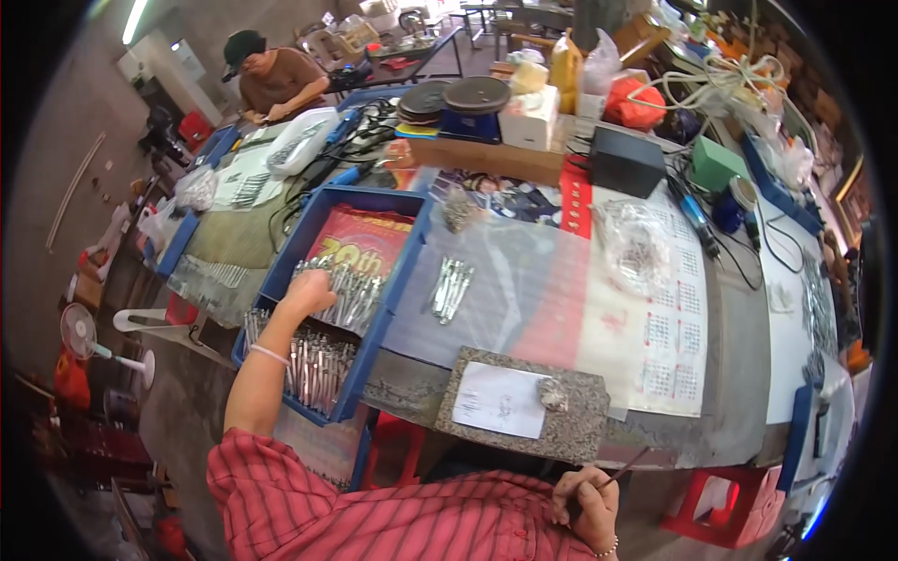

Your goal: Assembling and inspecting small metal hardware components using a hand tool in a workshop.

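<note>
My left hand (pixel 311 292) reaches into a blue plastic tray (pixel 408 273), over a heap of slim silvery metal pieces (pixel 357 297). Its fingers curl down among them, and the fingertips are hidden. More of the same pieces (pixel 321 374) fill the tray's near compartment, below my wrist. Close to my body, my right hand (pixel 586 505) is closed around a thin dark stick (pixel 625 465); its exact kind does not show. A small bundle of metal pieces (pixel 453 290) lies on the clear sheet right of the tray.
A speckled stone slab (pixel 585 435) with a white paper (pixel 498 400) and a small clump of parts sits at the table's front edge. Clear bags of parts (pixel 634 245), a dark box (pixel 627 161) and scales (pixel 475 98) stand farther back. Another person (pixel 281 79) works at the far left.
</note>
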The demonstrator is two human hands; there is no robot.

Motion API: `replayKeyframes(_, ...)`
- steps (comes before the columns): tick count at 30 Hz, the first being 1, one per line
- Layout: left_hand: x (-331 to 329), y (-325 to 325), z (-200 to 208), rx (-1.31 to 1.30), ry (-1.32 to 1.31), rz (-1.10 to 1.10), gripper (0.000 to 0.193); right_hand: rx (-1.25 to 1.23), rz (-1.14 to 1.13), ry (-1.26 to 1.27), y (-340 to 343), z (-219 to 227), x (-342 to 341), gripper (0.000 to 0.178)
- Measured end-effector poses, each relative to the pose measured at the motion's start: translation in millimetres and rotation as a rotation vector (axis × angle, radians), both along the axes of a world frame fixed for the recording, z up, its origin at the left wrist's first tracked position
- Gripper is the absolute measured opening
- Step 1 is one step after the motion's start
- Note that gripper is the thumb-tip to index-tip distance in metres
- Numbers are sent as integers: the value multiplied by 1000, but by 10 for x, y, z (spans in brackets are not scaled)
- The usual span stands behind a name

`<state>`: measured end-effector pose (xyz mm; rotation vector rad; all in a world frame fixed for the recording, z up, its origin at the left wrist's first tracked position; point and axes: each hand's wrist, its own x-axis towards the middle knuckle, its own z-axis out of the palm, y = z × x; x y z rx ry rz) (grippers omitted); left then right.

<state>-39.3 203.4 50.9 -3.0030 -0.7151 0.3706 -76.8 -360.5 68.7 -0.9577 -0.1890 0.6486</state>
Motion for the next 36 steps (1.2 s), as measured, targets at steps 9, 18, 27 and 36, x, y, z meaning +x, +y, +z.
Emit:
replayKeyframes(9,-192,-428,313,-12,-873,64,10,-155,160,8,-492,25,163,19)
replayKeyframes(18,-427,-2501,965,-1051,-1090,190,7,-397,-63,-98,-899,147,675,17)
replayKeyframes(27,-910,-3606,342,-1804,-841,346,9,-1145,-162,-1276,-198,-162,2383,32)
replayKeyframes(36,-1373,-3520,256,-2036,-934,338,10,-1324,-267,-1378,187,-655,3022,13)
